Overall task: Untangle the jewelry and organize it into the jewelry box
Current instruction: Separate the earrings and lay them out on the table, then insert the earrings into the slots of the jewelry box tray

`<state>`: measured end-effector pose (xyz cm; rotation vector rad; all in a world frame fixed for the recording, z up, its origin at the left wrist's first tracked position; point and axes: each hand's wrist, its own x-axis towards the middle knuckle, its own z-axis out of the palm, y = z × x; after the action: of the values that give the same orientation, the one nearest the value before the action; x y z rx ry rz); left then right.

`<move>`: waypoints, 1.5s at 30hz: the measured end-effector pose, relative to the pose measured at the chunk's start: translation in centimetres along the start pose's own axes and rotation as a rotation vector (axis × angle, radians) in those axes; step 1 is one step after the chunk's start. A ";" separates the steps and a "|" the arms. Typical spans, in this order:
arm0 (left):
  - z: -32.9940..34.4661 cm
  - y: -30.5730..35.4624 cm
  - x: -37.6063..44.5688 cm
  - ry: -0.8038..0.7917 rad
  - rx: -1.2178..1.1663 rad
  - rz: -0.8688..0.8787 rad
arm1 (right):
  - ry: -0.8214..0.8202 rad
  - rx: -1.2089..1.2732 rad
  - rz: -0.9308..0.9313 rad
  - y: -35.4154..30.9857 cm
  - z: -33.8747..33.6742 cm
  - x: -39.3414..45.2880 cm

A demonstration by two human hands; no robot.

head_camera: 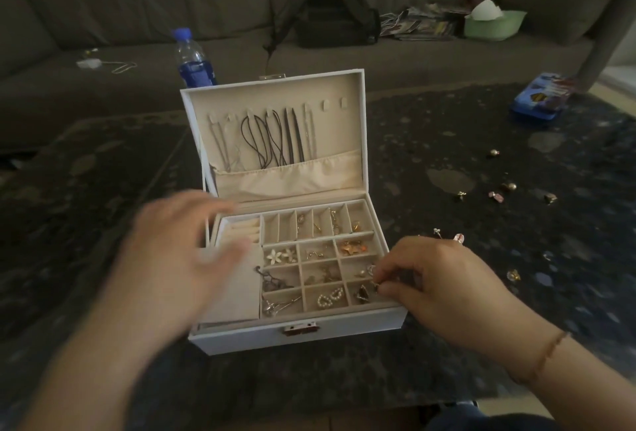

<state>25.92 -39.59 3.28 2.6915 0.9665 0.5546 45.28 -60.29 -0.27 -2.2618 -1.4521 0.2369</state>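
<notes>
The room is dim and flat-lit, with a little daylight creeping in at the far right edge. The left hand (182, 251) is smeared with motion blur, while the sofa (137, 0) behind looks soft and bows with wide-angle distortion.

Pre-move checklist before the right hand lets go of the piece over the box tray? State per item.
1. White jewelry box lid open, upright: ok.
2. Right hand pinches a small metal piece above the tray's front-right corner: ok.
3. Target cell free: not ok, the front-right compartment already holds a dark piece; the cell behind it holds a small pearl earring.
4. Left hand away from the drop spot: ok, it is over the box's left side, blurred.
5. Piece free of tangles: cannot tell, too small.
6. Loose earrings on the dark speckled table all stowed: not ok, several lie right of the box.
</notes>
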 end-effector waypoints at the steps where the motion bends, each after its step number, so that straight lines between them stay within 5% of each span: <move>1: -1.1 -2.6 0.3 0.066 0.077 -0.095 | 0.001 -0.024 -0.012 -0.2 0.1 0.0; 3: -2.1 -8.0 0.8 0.085 0.164 -0.319 | -0.005 -0.058 0.014 -0.3 0.4 0.0; 6: -3.0 -12.4 -0.3 -0.022 -0.161 -0.585 | -0.011 -0.065 0.059 -0.1 0.3 0.5; 11: -4.1 -12.0 -1.1 -0.115 -0.772 -0.600 | -0.037 0.073 0.087 0.4 0.0 0.7; 14: -4.3 -11.3 -1.7 -0.017 -0.840 -0.642 | 0.147 0.215 0.111 0.5 -0.5 0.8; 19: -2.6 -10.5 -3.4 -0.009 -0.960 -0.744 | 0.227 0.258 0.121 0.2 -0.4 1.2; 26: -2.4 -5.0 -3.3 0.137 -1.386 -0.471 | 0.301 0.495 0.112 -0.8 -0.4 2.4; 30: 0.8 1.4 -3.0 0.017 -1.143 -0.382 | 0.238 0.713 0.104 -2.2 -0.9 2.9; 34: 4.9 4.4 -5.4 -0.137 -0.501 0.102 | 0.200 0.771 0.176 -2.6 -1.0 2.9; 40: 8.1 4.2 -6.0 -0.120 -0.146 0.278 | 0.156 0.007 0.175 -1.0 -0.3 2.2; 45: 8.7 4.5 -5.6 -0.040 -0.042 0.450 | 0.041 0.071 0.163 -0.1 0.4 1.9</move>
<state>28.13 -47.33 -4.61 2.8745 0.3274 0.5888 45.87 -58.48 -0.40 -2.3147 -1.2210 0.2851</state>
